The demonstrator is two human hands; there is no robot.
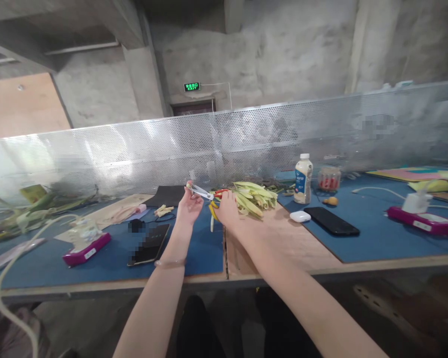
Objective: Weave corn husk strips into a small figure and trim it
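Head view of the table: the right hand grips scissors by their red and yellow handles, blades pointing left — while the left hand pinches a small pale piece, its nature unclear, beside the blade tips. Yellow-green leaves lie heaped just right of the right hand; farther right — a bottle stands near a black phone.

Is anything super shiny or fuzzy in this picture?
Head view: whitish glare streaks the perforated metal panel; head view: it's dark under the table; head view: fine details on the scissors look soft; head view: blocky squares hide part of a flat black device.
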